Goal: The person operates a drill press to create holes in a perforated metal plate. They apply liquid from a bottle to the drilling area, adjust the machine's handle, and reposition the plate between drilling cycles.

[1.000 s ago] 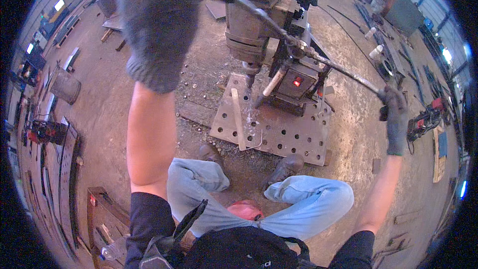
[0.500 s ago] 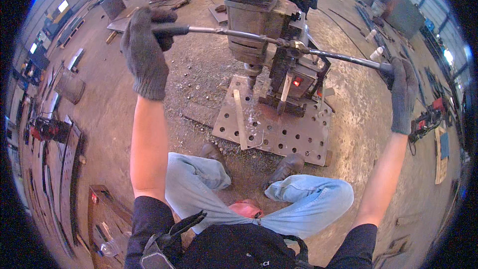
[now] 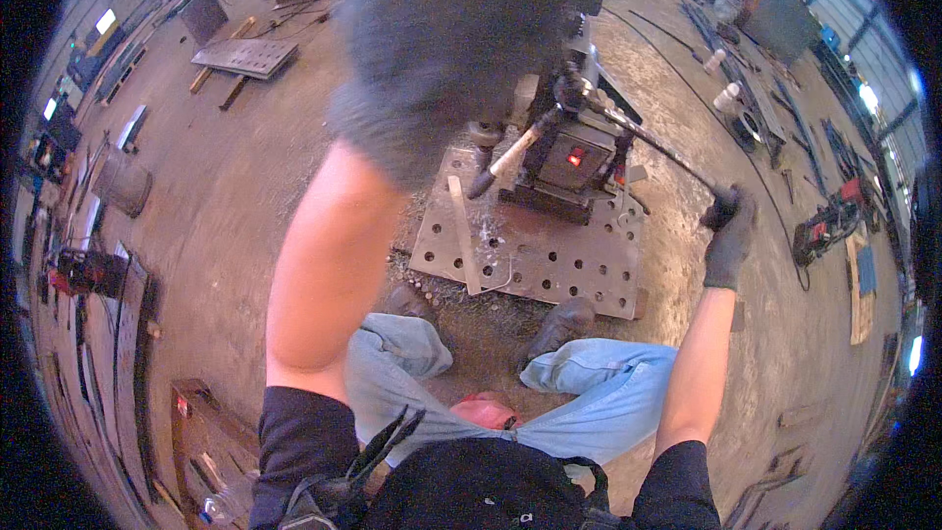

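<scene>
In front of me a drill press (image 3: 571, 155) with a small red light stands on a steel plate (image 3: 579, 280) with rows of holes. Spoke handles fan out from its hub. My right hand (image 3: 729, 236), in a dark grey glove, is closed round the end of the right spoke (image 3: 669, 148). A second spoke (image 3: 512, 151) with a black grip slants down to the left. My gloved left hand (image 3: 461, 49) is raised close to the camera, large and smeared by motion; its fingers cannot be made out. It hides the drill's motor housing.
A thin flat strip (image 3: 464, 240) lies on the plate, with metal shavings around. My boots (image 3: 564, 326) are just in front of the plate. A holed steel plate (image 3: 250, 57) lies at the far left. Red machines (image 3: 829, 221) stand to the right and left.
My left hand has left the left spoke and risen toward the camera, to the right. My right hand has drawn nearer and inward with its spoke; the handles have turned.
</scene>
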`<state>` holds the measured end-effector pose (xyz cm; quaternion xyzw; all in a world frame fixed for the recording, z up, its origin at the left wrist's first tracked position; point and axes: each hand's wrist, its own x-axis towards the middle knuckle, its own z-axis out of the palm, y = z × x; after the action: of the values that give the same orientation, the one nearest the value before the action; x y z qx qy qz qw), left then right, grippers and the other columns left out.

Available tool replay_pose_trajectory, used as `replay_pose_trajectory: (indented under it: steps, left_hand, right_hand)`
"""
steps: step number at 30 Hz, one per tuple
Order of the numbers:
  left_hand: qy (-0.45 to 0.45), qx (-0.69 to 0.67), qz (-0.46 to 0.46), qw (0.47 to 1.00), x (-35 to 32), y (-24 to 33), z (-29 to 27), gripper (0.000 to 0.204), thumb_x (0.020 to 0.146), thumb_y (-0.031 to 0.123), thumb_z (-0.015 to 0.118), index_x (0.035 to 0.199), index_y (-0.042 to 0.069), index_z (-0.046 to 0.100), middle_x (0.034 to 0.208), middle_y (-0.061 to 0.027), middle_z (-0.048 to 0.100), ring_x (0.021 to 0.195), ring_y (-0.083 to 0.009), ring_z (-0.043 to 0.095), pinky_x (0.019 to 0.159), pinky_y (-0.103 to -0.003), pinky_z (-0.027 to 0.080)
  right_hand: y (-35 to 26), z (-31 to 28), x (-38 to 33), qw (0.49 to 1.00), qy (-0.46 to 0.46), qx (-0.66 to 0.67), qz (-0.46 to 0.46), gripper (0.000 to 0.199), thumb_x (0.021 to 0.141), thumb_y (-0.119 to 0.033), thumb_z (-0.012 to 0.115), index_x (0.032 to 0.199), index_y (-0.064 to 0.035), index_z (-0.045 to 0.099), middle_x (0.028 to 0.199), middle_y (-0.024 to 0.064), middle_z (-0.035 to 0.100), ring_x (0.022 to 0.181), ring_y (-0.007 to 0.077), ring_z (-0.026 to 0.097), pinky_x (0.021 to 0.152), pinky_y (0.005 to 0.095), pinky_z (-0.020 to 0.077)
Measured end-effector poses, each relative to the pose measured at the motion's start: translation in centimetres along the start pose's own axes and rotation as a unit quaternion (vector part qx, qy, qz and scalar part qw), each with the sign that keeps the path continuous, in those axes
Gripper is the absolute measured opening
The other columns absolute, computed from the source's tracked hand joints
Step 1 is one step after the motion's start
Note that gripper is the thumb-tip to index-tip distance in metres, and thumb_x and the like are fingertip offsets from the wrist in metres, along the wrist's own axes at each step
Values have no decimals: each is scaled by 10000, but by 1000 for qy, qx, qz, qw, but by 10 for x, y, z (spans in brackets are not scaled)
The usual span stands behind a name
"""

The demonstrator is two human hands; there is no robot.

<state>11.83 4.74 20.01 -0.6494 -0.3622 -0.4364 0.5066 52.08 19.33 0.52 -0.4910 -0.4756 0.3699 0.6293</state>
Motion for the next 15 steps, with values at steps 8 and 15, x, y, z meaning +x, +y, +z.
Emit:
replay_pose_trajectory:
  steps: [8, 15]
  left_hand:
    - [115, -251, -561, 781, -85, -24, -35, 425, 959, 397, 440, 890, 49, 674, 778, -97, 699, 532, -112, 598, 434, -203, 370]
    - [137, -221, -537, 802, -58, -16, -26, 449, 959, 400, 428, 877, 28, 666, 782, -123, 698, 579, -152, 634, 471, -230, 456]
  right_hand:
    - [32, 64, 6, 991, -110, -73, 25, 538, 936, -485, 489, 1320, -109, 472, 794, 82, 632, 683, 214, 624, 617, 360, 516]
    - [88, 163, -25, 753, -253, -572, -203, 755, 813, -327, 657, 1462, -185, 298, 1257, 259, 464, 1142, 423, 530, 905, 472, 485]
